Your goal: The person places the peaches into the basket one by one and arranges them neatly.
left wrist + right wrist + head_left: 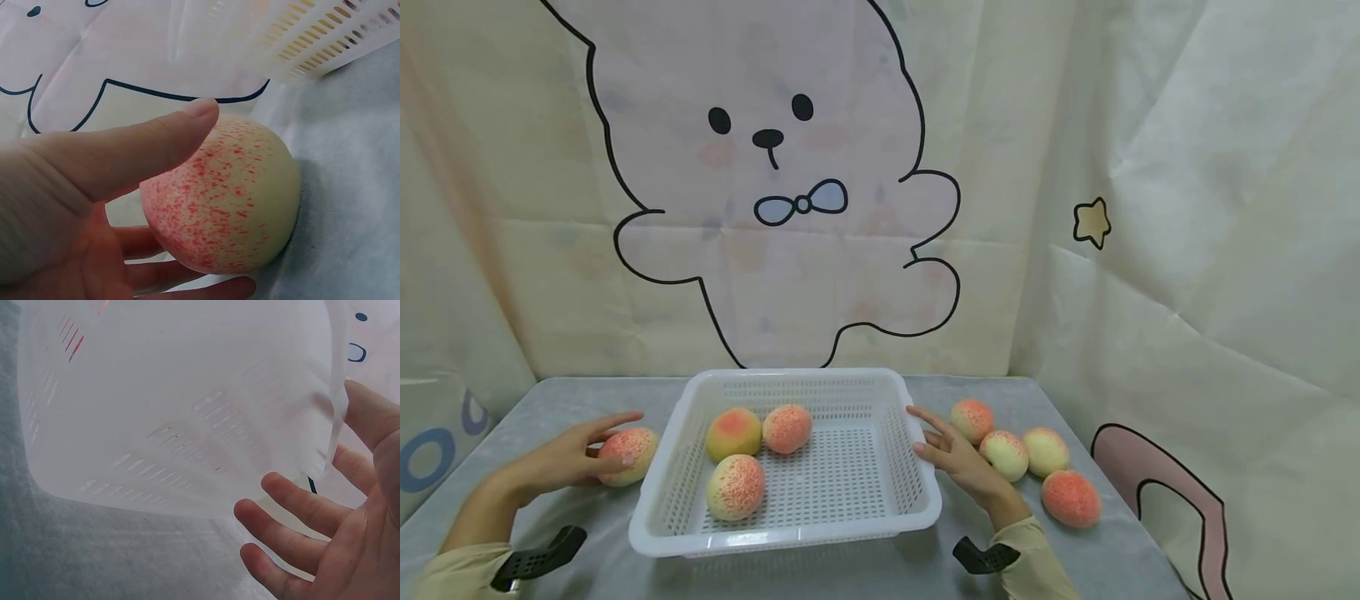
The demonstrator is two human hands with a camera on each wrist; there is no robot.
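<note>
Speckled red over pale yellow, the peach [628, 454] lies on the grey surface [550, 408] just outside the basket's left wall, at about nine o'clock from the basket's middle. The left hand [568, 457] grips it: the thumb [150, 147] lies over the top and the fingers [187, 278] curl beneath, as the left wrist view shows. The white slotted plastic basket [880, 383] stands at the middle of the surface and holds three more peaches: one orange-topped [733, 433] at about ten o'clock inside it, one redder [787, 428] just beside that toward eleven o'clock, and a paler speckled one [735, 487] at about eight o'clock. At three o'clock, the right hand [958, 458] rests beside the basket's right wall with its fingers straight and spread, holding nothing; the fingertips [275, 484] are close to the wall, though contact cannot be told. Beyond that hand, four loose peaches [1003, 454] lie grouped on the surface. Behind everything hangs a cream cloth backdrop [1187, 167] printed with a cartoon rabbit [775, 150] and a small star [1092, 222].
</note>
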